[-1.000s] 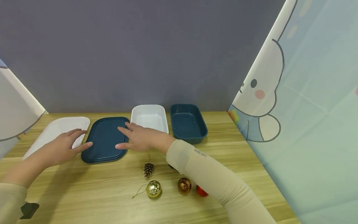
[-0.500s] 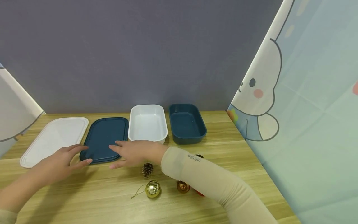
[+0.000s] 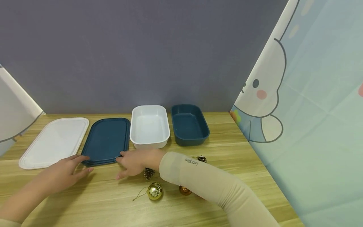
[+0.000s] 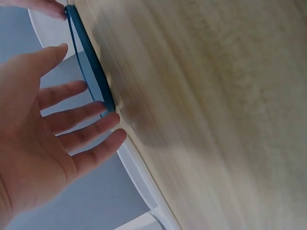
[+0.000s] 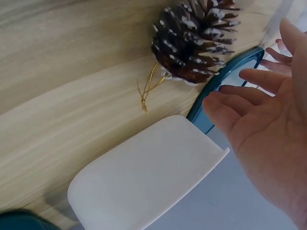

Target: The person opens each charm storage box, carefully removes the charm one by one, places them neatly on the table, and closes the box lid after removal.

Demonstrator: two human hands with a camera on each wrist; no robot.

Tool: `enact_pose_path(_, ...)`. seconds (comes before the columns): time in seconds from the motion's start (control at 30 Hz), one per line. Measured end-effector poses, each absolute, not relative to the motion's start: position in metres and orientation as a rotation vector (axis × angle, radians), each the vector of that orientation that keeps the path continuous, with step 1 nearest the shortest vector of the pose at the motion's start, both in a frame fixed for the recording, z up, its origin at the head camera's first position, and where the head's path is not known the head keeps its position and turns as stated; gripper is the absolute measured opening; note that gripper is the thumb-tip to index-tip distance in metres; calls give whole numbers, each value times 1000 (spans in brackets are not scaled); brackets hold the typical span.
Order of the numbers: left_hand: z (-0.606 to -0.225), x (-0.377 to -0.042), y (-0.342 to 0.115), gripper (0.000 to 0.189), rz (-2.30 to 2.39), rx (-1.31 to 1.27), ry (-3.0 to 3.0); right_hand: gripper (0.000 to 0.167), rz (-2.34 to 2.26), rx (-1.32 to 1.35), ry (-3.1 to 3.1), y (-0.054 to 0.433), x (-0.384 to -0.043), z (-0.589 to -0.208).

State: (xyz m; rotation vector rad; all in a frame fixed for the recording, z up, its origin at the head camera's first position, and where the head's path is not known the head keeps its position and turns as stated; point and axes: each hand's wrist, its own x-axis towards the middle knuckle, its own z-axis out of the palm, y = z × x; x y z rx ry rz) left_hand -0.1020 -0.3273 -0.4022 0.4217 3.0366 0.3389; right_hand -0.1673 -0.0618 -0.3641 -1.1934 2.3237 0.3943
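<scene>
A dark blue lid (image 3: 106,138) lies flat on the wooden table. At its near left corner is my left hand (image 3: 60,175), fingers spread; in the left wrist view its fingertips (image 4: 100,106) overlap the lid's edge. My right hand (image 3: 134,162) is at the near right corner, its fingertips by the rim and the thumb apart from them. Whether either hand presses on the lid I cannot tell. Just beside the right hand lies a pinecone (image 5: 194,43) with a gold string, partly hidden in the head view. Neither hand holds anything.
A white lid (image 3: 55,142) lies left of the blue one. To the right stand a white box (image 3: 149,140) and a dark blue box (image 3: 190,138). Nearer are a gold ball (image 3: 154,191), a brown ball (image 3: 185,190) and another pinecone (image 3: 202,159). A wall closes off the back.
Both hands have come down and back toward the near edge of the blue lid. The right hand has moved off the white box's front, covering part of the pinecone. Lids and boxes stay put.
</scene>
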Motion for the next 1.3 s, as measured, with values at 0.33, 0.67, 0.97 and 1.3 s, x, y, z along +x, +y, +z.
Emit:
enact_pose_path(0.33,-405,-94,-327,33,373,471,3104,55,345,-1199,2331,-61,-165,-364)
enact_pose_path(0.67,-406,-97,-333,22,450,420,3054,55,248,-1259,2339,-57,-166,-364)
enact_pose_path(0.97,-409,-112,-332,37,520,229,3010,44,405,-1193,2469,-62,-159,-368)
enact_pose_path(1.3,-404,-122,-329,87,570,-9,2853,37,347,-1159,2524,-66,-156,-376)
